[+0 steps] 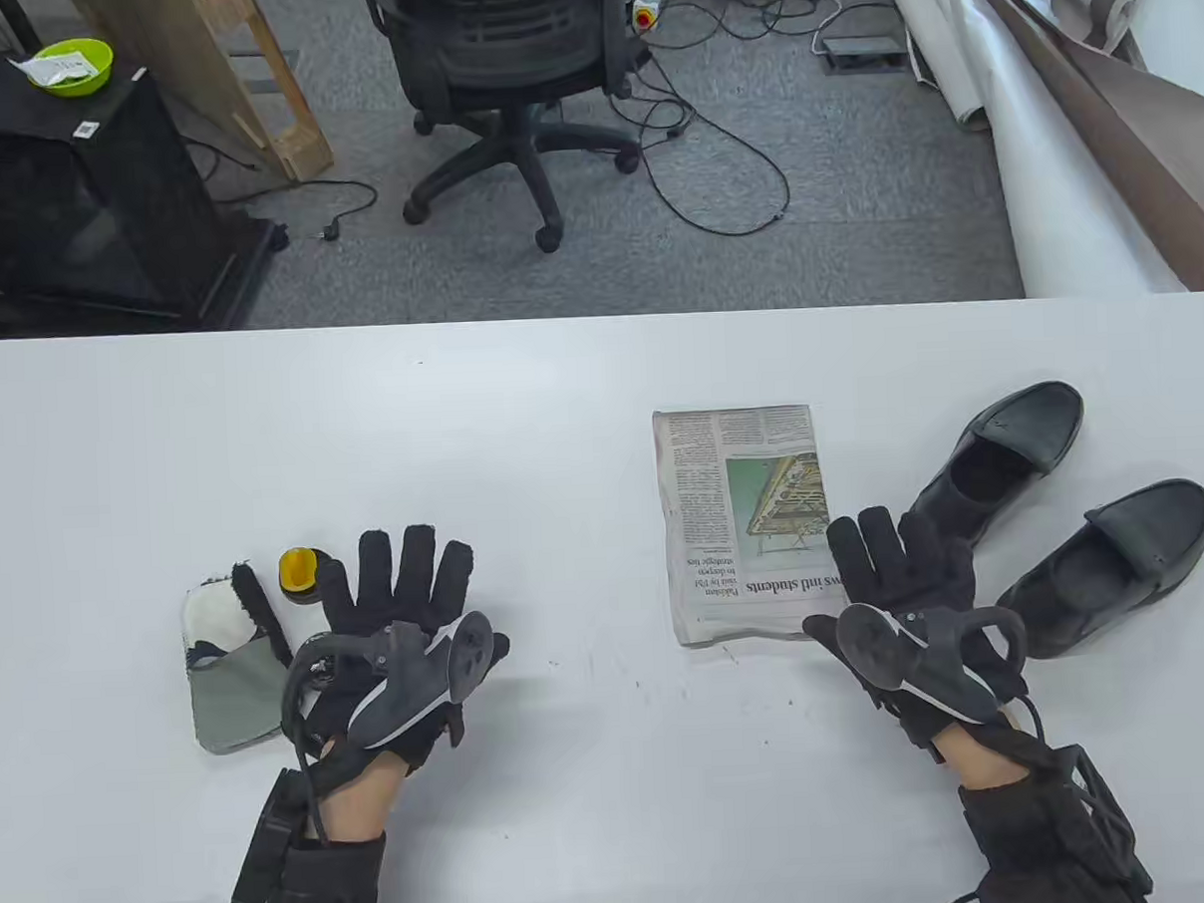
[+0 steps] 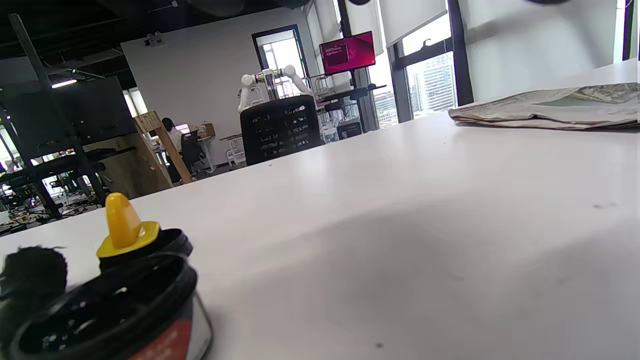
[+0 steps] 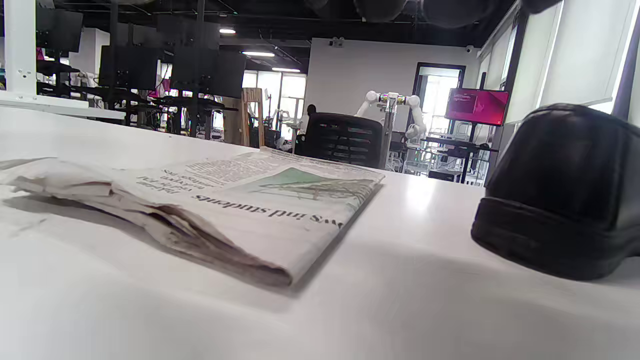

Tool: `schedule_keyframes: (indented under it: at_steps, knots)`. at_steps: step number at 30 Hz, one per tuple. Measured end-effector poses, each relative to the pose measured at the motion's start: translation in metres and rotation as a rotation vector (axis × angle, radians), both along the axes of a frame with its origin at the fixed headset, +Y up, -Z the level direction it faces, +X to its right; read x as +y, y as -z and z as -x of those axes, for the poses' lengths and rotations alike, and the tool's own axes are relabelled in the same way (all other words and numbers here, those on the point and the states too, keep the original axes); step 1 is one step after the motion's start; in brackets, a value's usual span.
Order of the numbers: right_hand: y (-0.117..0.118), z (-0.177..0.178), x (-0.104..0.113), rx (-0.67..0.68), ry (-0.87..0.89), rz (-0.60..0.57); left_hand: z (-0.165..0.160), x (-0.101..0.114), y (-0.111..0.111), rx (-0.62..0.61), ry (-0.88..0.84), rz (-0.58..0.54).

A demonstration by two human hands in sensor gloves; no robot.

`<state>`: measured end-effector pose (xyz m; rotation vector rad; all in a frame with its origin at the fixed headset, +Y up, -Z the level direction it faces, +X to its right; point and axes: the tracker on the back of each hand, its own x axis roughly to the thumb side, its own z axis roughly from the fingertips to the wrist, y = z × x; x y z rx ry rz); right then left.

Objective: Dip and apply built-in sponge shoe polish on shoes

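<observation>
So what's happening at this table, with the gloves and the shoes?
A person in sensor gloves is about to polish shoes, but nothing is in hand yet. The left hand lies flat and open beside a yellow-capped polish jar and a cloth mitt. The right hand rests open at the corner of a folded newspaper, next to two black shoes still sitting on the white table.

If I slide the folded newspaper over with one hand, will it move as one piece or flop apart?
The folded newspaper looks thin and limp; its near edge shows loose, crumpled layers, so it would probably sag if lifted by one corner. Lying flat on the smooth white table, it should slide easily, though the top sheets may shift.
</observation>
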<state>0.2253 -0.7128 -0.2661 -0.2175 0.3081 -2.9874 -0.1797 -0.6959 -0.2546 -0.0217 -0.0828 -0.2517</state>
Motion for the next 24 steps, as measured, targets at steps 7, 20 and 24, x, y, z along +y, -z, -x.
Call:
schedule_keyframes:
  at_steps: [7,20,24]
  knots:
    - [0.0,0.001,-0.001,0.004,-0.007,0.012,0.0,0.001,-0.002,0.004,0.0,-0.007]
    - [0.036,0.04,-0.023,0.095,-0.006,0.396,-0.008,-0.002,-0.002,-0.028,0.017,-0.003]
    - [0.043,0.055,-0.042,0.101,-0.071,0.462,-0.007,-0.002,-0.002,-0.028,0.01,-0.004]
